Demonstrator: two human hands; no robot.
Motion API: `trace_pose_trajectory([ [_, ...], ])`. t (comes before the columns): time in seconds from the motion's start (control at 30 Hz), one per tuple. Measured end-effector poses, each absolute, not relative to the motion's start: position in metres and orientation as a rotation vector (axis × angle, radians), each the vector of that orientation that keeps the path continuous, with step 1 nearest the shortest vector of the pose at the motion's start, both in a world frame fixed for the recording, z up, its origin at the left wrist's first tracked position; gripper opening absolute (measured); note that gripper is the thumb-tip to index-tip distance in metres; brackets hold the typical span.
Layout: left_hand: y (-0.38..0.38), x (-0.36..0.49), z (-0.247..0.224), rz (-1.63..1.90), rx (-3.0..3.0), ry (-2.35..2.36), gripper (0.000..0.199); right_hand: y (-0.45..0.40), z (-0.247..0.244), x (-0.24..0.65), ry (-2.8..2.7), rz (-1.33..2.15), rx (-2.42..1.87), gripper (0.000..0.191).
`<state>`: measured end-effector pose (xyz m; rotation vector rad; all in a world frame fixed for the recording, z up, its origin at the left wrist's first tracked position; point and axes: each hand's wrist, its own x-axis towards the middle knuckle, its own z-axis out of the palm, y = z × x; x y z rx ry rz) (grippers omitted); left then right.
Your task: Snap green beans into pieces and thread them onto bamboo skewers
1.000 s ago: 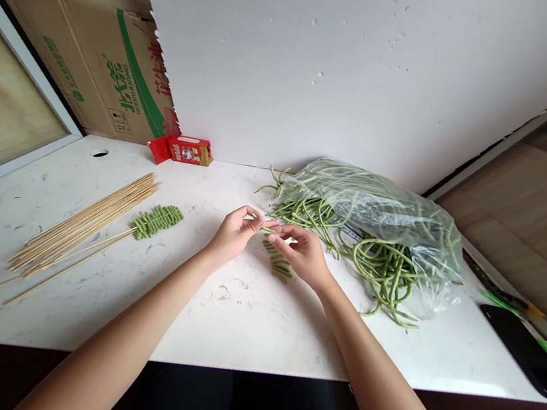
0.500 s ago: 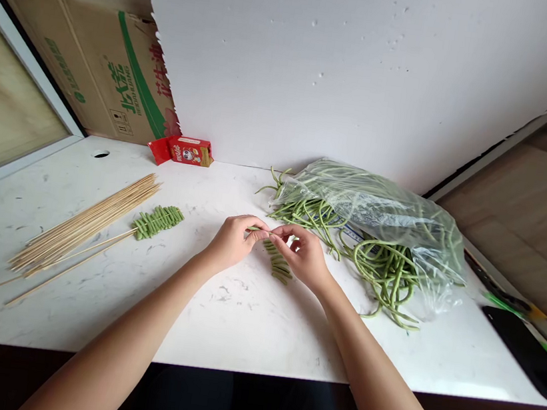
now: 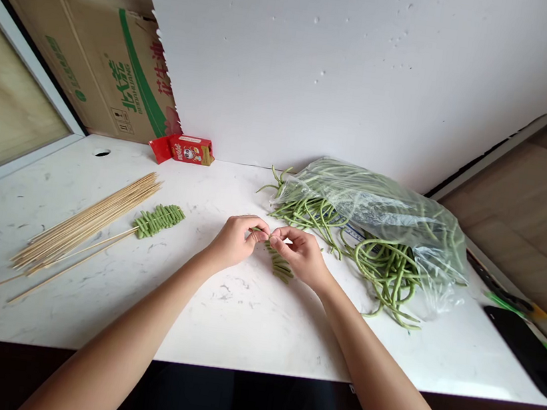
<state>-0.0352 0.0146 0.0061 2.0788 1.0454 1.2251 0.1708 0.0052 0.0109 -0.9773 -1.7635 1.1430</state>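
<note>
1. Head view: the left hand (image 3: pixel 235 244) is pinching a small green bean (image 3: pixel 256 229) in a closed grip, above the counter (image 3: pixel 206 331).
2. The right hand (image 3: pixel 303 256) is pinching too; its grip seems to be holding the bean's other end.
3. A second ago its fingers were spreading wider; now both hands' fingertips are meeting, so both seem to be working on the bean together.
4. Short bean bits (image 3: pixel 279 266) are lying just beside the right hand.
5. Leftward, wooden sticks (image 3: pixel 84 224) are lying near a skewered bundle (image 3: pixel 159 221).
6. Farther right, long beans (image 3: pixel 398 270) are spilling from a clear bag (image 3: pixel 415 218).
</note>
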Motion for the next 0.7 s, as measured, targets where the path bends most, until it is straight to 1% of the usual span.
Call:
trace_pose_trajectory([
  [0.23,0.0135,-0.0367,0.009,1.222,2.035,0.983,0.015,0.0057,0.0123,0.1732,-1.65,1.433,-0.917,0.041],
  [0.53,0.0118,-0.0366,0.0142,1.209,2.023,0.933,0.015,0.0077,0.0102,0.1745,-1.573,1.55,-0.856,0.044],
  [0.7,0.0115,-0.037,0.0141,1.211,2.024,0.904,0.015,0.0099,0.0081,0.1743,-1.533,1.619,-0.831,0.041],
])
